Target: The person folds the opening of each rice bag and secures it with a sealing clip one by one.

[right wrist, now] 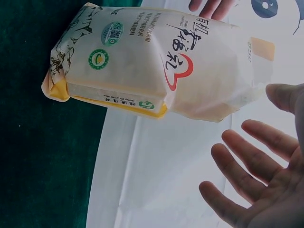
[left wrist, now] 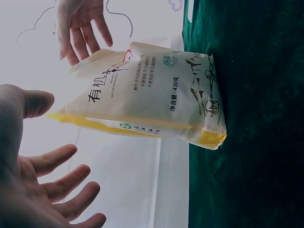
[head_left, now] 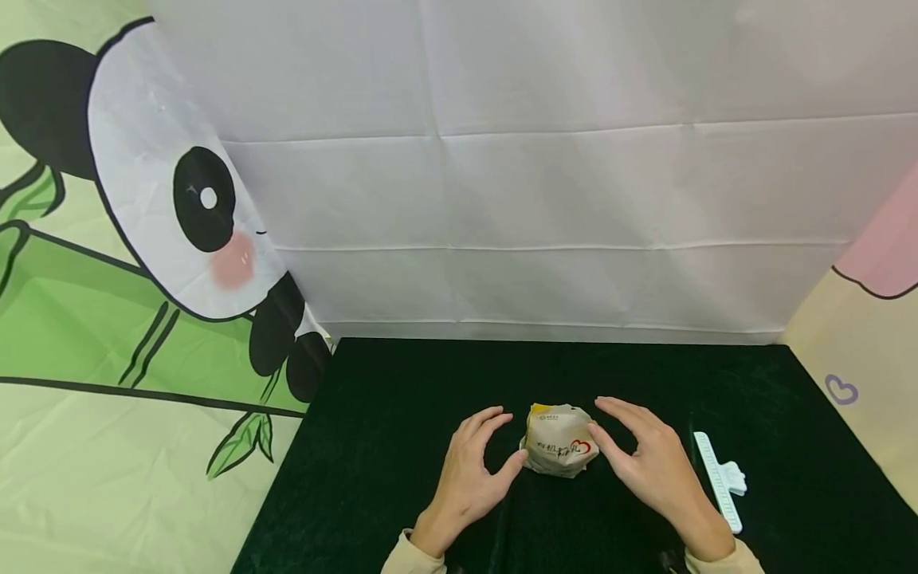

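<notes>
A cream paper food bag (head_left: 559, 442) with yellow edges, a red heart and dark lettering stands upright on the dark green tabletop. Its printed front and side show in the left wrist view, where the folded top is toward the hands. On the left of the bag is my left hand (head_left: 469, 478), fingers spread, thumb tip right at the bag's edge. My right hand (head_left: 656, 462) is spread on the other side, its thumb overlapping the bag's upper right edge in the head view. Both palms face the bag (right wrist: 142, 61), and neither hand's fingers curl round it.
To the right of my right hand a pale mint sealing clip (head_left: 713, 478) lies on the green tabletop (head_left: 402, 383). Behind the table hangs a white cloth (head_left: 538, 191), with a panda print (head_left: 186, 175) at left.
</notes>
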The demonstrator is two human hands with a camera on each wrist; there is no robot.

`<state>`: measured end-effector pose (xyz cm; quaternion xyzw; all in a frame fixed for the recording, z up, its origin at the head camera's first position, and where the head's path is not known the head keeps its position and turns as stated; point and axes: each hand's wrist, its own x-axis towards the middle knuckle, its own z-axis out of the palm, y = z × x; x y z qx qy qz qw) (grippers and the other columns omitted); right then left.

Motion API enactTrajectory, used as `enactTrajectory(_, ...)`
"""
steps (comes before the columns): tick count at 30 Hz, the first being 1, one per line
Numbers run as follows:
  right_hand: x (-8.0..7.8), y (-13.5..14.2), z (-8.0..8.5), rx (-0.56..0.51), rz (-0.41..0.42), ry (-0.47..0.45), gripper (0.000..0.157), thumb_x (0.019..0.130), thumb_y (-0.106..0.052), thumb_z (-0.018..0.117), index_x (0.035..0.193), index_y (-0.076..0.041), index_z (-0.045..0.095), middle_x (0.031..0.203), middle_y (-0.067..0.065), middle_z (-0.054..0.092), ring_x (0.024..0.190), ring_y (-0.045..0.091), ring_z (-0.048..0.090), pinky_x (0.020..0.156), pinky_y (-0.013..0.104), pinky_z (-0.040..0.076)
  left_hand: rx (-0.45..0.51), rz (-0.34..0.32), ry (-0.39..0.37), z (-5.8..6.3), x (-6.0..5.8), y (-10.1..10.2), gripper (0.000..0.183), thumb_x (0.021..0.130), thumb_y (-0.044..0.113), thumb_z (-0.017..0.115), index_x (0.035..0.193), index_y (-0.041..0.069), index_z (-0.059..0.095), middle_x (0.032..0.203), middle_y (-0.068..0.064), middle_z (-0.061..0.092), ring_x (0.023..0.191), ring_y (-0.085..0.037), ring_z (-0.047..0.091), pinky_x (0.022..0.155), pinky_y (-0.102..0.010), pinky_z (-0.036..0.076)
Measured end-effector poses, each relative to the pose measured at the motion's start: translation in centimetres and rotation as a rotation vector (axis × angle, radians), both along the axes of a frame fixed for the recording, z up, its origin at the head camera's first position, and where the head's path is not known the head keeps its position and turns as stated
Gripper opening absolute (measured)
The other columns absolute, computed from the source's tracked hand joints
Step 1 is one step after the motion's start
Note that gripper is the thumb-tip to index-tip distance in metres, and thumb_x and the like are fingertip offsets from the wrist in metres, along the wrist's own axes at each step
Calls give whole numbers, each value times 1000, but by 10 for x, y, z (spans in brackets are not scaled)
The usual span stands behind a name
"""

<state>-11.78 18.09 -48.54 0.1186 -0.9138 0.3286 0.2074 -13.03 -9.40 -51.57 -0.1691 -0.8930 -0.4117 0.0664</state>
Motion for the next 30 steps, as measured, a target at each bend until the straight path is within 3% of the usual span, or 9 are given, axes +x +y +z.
enactTrajectory(17, -6, -5, -1, -7, 16, 58, 43, 95, -21, 81, 135, -9, 72, 132, 16, 74, 121, 39, 71, 94, 62, 59, 10, -8, 15, -4, -2, 12, 50, 98, 46, 72, 143, 24, 65, 155, -1, 58, 143, -24, 52, 114, -60, 46)
enactTrajectory(30, -8, -10, -2, -15, 29, 19, 41, 99, -22, 77, 137, -8, 70, 133, 16, 74, 121, 38, 71, 95, 62, 59, 1, -29, 27, -5, -2, 14, 51, 99, 47, 71, 143, 22, 65, 154, 0, 58, 140, -24, 54, 111, -58, 50)
